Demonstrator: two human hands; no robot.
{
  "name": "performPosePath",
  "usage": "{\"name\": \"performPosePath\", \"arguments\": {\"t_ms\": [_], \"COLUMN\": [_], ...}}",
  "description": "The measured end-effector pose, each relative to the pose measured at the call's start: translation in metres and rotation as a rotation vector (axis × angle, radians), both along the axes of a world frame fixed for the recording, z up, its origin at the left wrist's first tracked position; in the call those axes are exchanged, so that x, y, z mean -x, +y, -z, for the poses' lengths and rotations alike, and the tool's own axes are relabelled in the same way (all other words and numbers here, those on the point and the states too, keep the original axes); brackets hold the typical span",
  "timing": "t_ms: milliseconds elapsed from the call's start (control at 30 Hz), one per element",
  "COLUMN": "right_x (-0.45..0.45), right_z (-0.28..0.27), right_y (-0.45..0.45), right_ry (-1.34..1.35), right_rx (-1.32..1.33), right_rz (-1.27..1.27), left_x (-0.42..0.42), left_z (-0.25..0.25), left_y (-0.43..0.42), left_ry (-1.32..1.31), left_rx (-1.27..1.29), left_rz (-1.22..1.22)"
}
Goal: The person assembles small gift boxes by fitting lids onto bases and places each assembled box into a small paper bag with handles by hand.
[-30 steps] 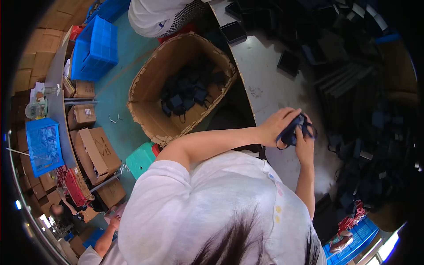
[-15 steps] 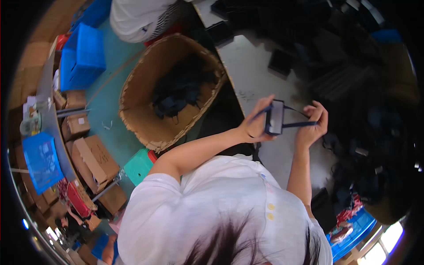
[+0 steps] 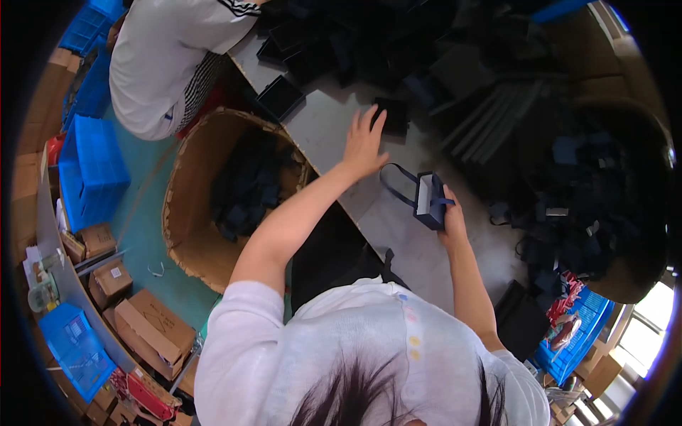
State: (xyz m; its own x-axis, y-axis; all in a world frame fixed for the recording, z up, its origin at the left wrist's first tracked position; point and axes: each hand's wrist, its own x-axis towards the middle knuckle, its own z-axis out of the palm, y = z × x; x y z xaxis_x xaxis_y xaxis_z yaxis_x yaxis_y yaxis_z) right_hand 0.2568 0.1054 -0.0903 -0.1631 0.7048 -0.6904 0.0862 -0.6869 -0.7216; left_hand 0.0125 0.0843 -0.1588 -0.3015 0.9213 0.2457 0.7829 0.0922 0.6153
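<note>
My right hand (image 3: 453, 216) grips a small navy gift bag (image 3: 429, 202) by its side, above the grey tabletop. The bag is upright or slightly tilted, with its pale inside showing. One ribbon handle loops out to the left and the other hangs near my fingers. My left hand (image 3: 364, 148) reaches forward over the table with fingers spread, holding nothing. Just beyond its fingertips lies a flat black box (image 3: 395, 119). I cannot tell whether the fingertips touch it.
A large cardboard drum (image 3: 177, 213) with dark bags inside stands left of the table (image 3: 383, 231). Dark boxes (image 3: 280, 97) cover the far side. Another bin (image 3: 629, 287) of navy bags is at right. A person in a white shirt (image 3: 153, 78) sits at upper left.
My left hand has let go of the gift bag and moved forward-left toward the black box. The bag now rests in my right hand alone. The view has shifted.
</note>
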Motion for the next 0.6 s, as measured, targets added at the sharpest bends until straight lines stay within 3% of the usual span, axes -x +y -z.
{"name": "performPosePath", "arguments": {"t_ms": [133, 200, 267, 300, 333, 400, 433, 467, 533, 567, 600], "right_x": [-0.012, -0.022, -0.035, -0.036, -0.041, -0.046, -0.046, -0.046, -0.047, -0.049, -0.050], "right_z": [-0.002, -0.014, -0.016, -0.018, -0.012, -0.001, -0.006, -0.008, -0.006, -0.002, 0.003], "right_y": [-0.003, -0.003, -0.011, -0.014, -0.016, -0.015, -0.015, -0.014, -0.016, -0.016, -0.017], "right_ry": [-0.050, -0.032, 0.003, 0.002, 0.005, -0.031, -0.016, -0.001, 0.016, 0.033, 0.039], "right_rx": [-0.059, -0.061, -0.072, -0.055, -0.042, -0.054, -0.071, -0.068, -0.093, -0.078, -0.073], "right_rz": [0.073, 0.092, 0.117, 0.143, 0.162, 0.149, 0.110, 0.115, 0.115, 0.129, 0.136], "left_x": [0.013, 0.029, 0.039, 0.047, 0.047, 0.045, 0.039, 0.025, -0.017, -0.038, -0.054], "left_z": [-0.003, 0.007, -0.016, -0.006, -0.005, -0.010, -0.023, -0.016, 0.011, 0.007, 0.013], "left_y": [0.064, 0.066, 0.034, 0.017, 0.006, -0.010, -0.018, -0.029, -0.051, -0.053, -0.055], "left_ry": [0.146, 0.236, 0.419, 0.528, 0.531, 0.587, 0.515, 0.531, -0.069, -0.112, -0.066], "left_rx": [0.200, 0.471, 0.475, 0.308, 0.317, 0.127, 0.269, 0.273, 0.187, 0.433, 0.485], "left_rz": [-0.010, 0.325, 0.654, 0.753, 0.774, 0.613, 0.458, 0.461, -0.269, -0.282, -0.282]}}
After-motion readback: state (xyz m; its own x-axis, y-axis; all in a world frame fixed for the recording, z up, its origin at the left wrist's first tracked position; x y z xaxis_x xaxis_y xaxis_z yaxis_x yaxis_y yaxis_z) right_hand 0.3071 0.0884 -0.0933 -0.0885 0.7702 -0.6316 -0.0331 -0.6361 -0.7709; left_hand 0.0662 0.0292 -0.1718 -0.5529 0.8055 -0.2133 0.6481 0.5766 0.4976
